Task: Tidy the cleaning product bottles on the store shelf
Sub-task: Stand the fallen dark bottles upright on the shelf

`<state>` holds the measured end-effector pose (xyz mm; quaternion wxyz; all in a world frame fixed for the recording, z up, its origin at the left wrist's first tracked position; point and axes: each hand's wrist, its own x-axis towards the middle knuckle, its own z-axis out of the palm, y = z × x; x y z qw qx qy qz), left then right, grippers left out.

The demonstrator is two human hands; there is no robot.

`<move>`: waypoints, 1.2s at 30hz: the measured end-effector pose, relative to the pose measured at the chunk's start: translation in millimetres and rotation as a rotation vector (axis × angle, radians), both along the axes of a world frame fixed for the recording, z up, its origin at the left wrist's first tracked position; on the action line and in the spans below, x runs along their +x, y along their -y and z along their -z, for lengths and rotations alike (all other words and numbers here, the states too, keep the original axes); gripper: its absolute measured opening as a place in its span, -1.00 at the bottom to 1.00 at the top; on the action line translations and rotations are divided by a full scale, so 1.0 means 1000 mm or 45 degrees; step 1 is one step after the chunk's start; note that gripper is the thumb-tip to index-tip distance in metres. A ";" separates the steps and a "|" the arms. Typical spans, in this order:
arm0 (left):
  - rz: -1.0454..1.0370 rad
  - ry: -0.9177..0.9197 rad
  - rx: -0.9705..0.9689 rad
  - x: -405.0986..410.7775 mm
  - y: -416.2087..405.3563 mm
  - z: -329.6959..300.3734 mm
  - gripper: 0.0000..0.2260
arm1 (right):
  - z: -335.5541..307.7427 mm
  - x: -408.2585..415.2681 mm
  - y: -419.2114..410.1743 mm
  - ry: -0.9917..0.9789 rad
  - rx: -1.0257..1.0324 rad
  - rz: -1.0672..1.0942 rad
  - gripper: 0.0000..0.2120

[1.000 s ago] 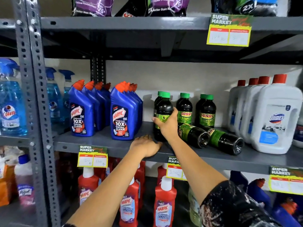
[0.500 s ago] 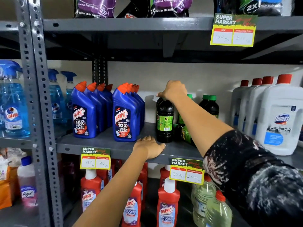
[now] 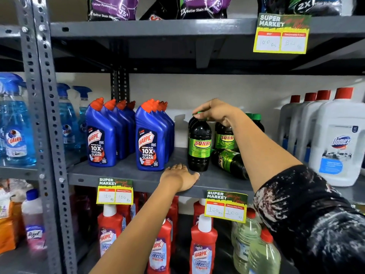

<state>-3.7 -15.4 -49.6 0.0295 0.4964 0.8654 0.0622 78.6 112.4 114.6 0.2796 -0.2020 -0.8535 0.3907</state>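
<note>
1. The right hand (image 3: 214,111) reaches over the middle shelf (image 3: 126,172) and pinches the green cap of the front Sunny bottle (image 3: 199,144) from above, fingertips curled around it.
2. That dark bottle stands upright near the shelf's front edge, its green label facing out.
3. The left hand (image 3: 180,176) lies palm down on the shelf edge just in front of the bottle's base, fingers flat and spread, gripping nothing.
4. Just right of the held bottle, a fallen Sunny bottle (image 3: 229,161) lies on its side, bottom toward the camera; the right forearm hides part of it.
5. More upright Sunny bottles (image 3: 225,136) stand behind, partly covered by the arm.
6. To the left, two rows of blue Harpic bottles (image 3: 150,141) with orange caps stand upright, well apart from the held bottle.
7. To the right, white Domex bottles (image 3: 337,143) with red caps stand in a row.
8. A yellow price tag (image 3: 226,207) hangs on the shelf edge below the held bottle.
</note>
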 end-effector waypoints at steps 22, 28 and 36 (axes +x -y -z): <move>-0.008 0.009 0.048 0.001 0.001 0.001 -0.18 | 0.080 0.030 -0.022 0.982 0.476 0.601 -0.41; -0.115 0.015 -0.007 0.014 -0.005 -0.005 -0.02 | 0.097 0.023 -0.026 0.531 0.363 0.794 -0.43; -0.112 -0.034 0.056 0.011 -0.012 0.004 0.06 | 0.093 0.049 -0.020 -0.467 0.163 0.759 -0.36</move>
